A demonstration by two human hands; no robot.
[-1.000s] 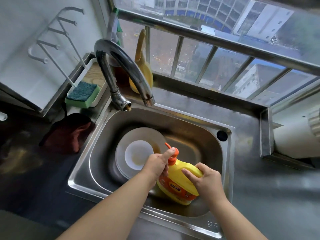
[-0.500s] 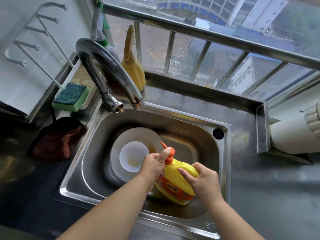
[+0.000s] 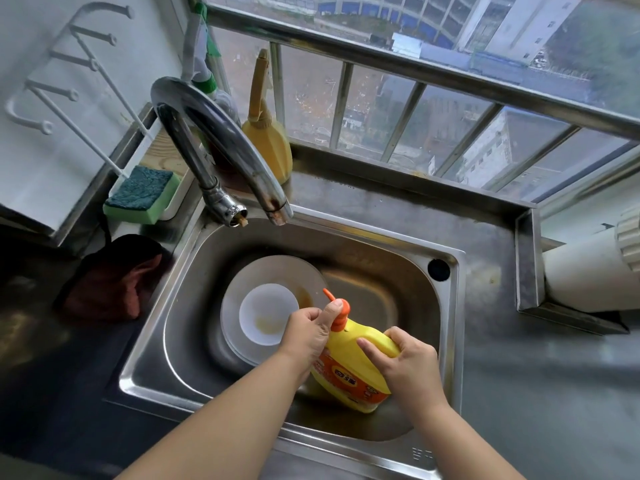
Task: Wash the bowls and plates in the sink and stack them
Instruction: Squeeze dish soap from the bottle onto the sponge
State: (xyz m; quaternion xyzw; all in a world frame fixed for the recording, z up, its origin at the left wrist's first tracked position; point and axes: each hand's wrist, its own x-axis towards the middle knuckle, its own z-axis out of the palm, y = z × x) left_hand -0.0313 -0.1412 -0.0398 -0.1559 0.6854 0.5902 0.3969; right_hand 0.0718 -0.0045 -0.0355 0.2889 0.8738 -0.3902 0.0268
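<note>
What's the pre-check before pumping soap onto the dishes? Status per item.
1. Detergent bottle steadied: right hand grips its handle. ok.
2. Left hand on the orange pump: thumb lies against the head. ok.
3. Nozzle aimed at the bowl: tip points that way. ok.
4. Bowl sits in the plate, both in the sink. ok.
5. Sponge ready: it sits beside the faucet, in neither hand. not ok.
6. Water running: none visible at the spout. cannot tell.

A home kitchen: steel sink (image 3: 446, 306) with tap (image 3: 221, 140), sponge (image 3: 140, 194) left of the tap, high-rise window (image 3: 433, 109) behind.
</note>
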